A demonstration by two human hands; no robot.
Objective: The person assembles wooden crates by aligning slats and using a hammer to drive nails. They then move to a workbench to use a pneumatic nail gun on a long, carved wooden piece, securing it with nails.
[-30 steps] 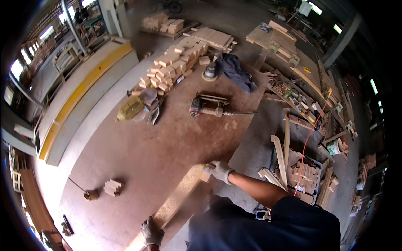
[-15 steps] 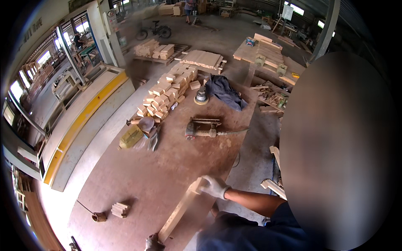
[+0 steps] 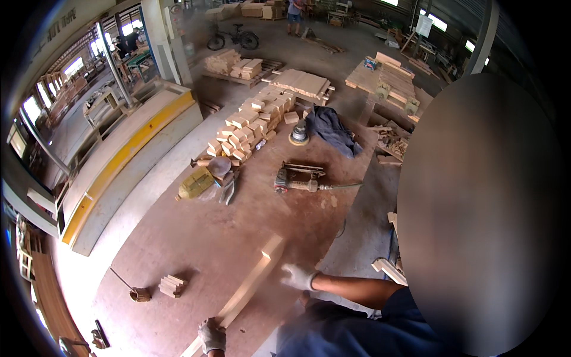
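Observation:
A long pale wooden bar (image 3: 245, 290) with a notched far end lies slantwise over the brown tabletop (image 3: 196, 238). My left hand (image 3: 212, 335), in a grey work glove, is closed around the bar toward its near end. To the right of the bar, my gloved right hand (image 3: 299, 277) is off the wood, fingers stretched out and nothing in them. Left of the bar lie a small bundle of wood pieces (image 3: 172, 286) and a brush with a thin handle (image 3: 140, 294).
Farther along sit an air nailer (image 3: 300, 178) with a hose, a sander (image 3: 299, 134), a dark cloth (image 3: 334, 131) and a heap of wood blocks (image 3: 253, 126). A yellow plastic bottle (image 3: 195, 183) is left of the nailer. A yellow-striped machine bed (image 3: 131, 160) stands left.
My right hand has let go of the bar's far end and sits just right of it. My left hand shows more fully, holding the bar farther from its near end. The view has shifted slightly.

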